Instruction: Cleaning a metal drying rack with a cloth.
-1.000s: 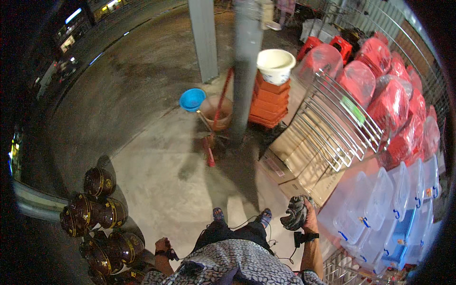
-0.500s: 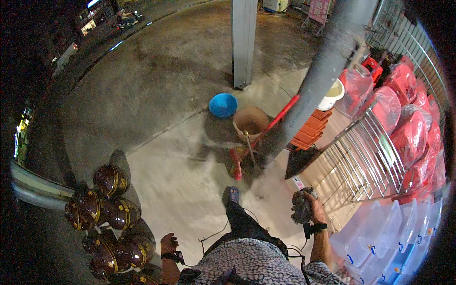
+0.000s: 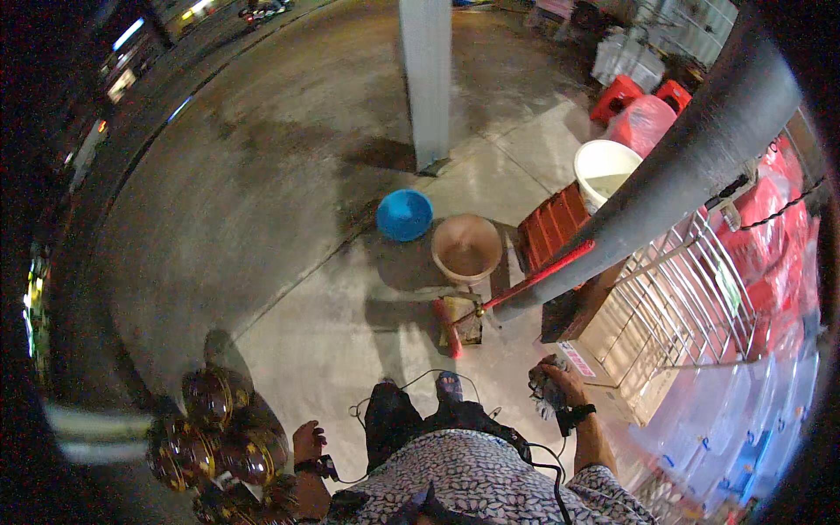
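Note:
My right hand (image 3: 567,383) grips a dark grey crumpled rag (image 3: 543,398), held out on my right beside the corner of a cardboard box (image 3: 626,389). Down on my left hangs my left hand (image 3: 308,440), fingers loosely curled and apart, with nothing in it. Dark brown glossy jars (image 3: 249,458) with gold bands stand on the floor beyond that hand. On the floor ahead are a brown tub (image 3: 466,271) and, to its left, a blue basin (image 3: 404,216). A red-ended tool or fitting (image 3: 450,329) shows nearer me, its kind unclear.
A thick grey post (image 3: 665,175) slants across the right, with a red rod (image 3: 551,274) along it. Beyond are a white bucket (image 3: 584,160) and stacked orange trays (image 3: 551,226). A wire rack (image 3: 691,293) and clear plastic boxes (image 3: 700,451) crowd my right. A grey pillar (image 3: 426,87) rises ahead.
My view has shifted and turned; the slanting post looms larger and the jars sit lower. My second leg now shows. The rag stays in my right hand; my left stays empty.

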Tool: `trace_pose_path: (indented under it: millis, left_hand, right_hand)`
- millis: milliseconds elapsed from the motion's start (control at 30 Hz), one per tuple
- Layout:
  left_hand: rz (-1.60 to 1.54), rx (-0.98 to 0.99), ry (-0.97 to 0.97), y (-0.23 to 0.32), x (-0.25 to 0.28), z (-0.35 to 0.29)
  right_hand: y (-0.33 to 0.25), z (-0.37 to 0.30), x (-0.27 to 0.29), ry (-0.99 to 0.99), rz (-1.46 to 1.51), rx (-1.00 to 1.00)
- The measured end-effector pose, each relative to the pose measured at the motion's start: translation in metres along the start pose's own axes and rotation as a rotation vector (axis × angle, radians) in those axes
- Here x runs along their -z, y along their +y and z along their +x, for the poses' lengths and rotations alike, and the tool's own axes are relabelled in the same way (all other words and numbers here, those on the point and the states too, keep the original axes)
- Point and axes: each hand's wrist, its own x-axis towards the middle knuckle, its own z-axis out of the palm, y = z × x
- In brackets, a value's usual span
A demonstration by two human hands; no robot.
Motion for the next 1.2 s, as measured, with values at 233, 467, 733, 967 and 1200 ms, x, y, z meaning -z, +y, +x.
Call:
trace_pose_path:
  millis: [233, 467, 733, 967, 1200]
  left_hand:
    - [-0.068, 0.151, -0.211, 0.127, 0.009, 0.171]
    - [0.365, 0.033, -0.123, 0.292, -0.073, 0.293]
    - [0.917, -0.224, -0.475, 0.393, -0.251, 0.362]
    - [1.071, -0.156, -0.754, 0.416, -0.438, 0.322]
    - [1.1, -0.277, -0.853, 0.48, -0.524, 0.307]
  right_hand:
    - [-0.004, -0.001, -0.107, 0.31, 0.117, -0.15]
    - [0.036, -0.01, -0.206, 0.387, 0.273, -0.142]
    - [0.015, 0.009, -0.304, 0.538, 0.284, -0.288]
    - [0.002, 0.079, -0.325, 0.513, 0.455, -0.086]
    - [-0.025, 0.208, -0.312, 0.271, 1.037, 0.13]
